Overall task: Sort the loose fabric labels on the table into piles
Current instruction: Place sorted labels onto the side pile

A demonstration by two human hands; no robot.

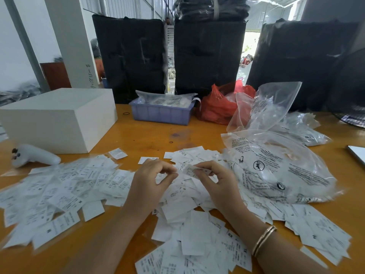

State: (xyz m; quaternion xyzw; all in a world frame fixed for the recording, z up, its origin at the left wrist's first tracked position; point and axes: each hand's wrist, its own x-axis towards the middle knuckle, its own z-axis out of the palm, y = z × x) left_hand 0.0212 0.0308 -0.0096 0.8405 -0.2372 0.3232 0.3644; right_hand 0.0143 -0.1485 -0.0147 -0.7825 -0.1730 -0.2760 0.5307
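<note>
White fabric labels with black print lie scattered over the orange table (pixel 150 135). One spread of labels (pixel 59 186) covers the left side, a heap (pixel 189 230) fills the middle front, and more labels (pixel 316 224) lie at the right. My right hand (pixel 215 182) pinches a single small label (pixel 190 171) above the heap. My left hand (pixel 152 180) hovers just left of it, fingers curled with thumb and fingertips close together; whether it grips anything I cannot tell.
Clear printed plastic bags (pixel 276 165) lie at the right. A white box (pixel 59 119) and a white controller (pixel 33 156) sit at the left. A blue bin (pixel 161 113) and a red bag (pixel 219 105) stand behind, before black wrapped bundles (pixel 209 56).
</note>
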